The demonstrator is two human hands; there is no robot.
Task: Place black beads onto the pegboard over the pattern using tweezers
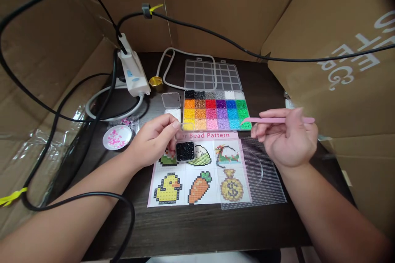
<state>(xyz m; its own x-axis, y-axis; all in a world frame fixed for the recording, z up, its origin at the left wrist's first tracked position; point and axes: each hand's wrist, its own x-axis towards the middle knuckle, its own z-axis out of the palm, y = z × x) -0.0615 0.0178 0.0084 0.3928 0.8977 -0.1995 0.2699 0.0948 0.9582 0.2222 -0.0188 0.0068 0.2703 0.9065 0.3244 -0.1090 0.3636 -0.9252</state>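
Note:
My left hand [157,135] pinches a small clear box of black beads [185,151] by its raised lid, above the pattern sheet [173,168]. Pink tweezers [268,120] lie in my right hand [286,137], gripped between thumb and fingers, their bent tip pointing left over the green corner of the bead organizer [210,104]. A see-through pegboard [267,181] overlaps the sheet's right side; beads form an outline above the upper right picture. The sheet shows pixel drawings, among them a duck, a carrot and a money bag.
A white dish of pink beads [117,137] stands at left, near a power strip [134,72]. Behind my left hand sits an open box of white beads [172,113]. A golden cup [156,83] is farther back. Black cables [210,31] loop across the cardboard-walled space.

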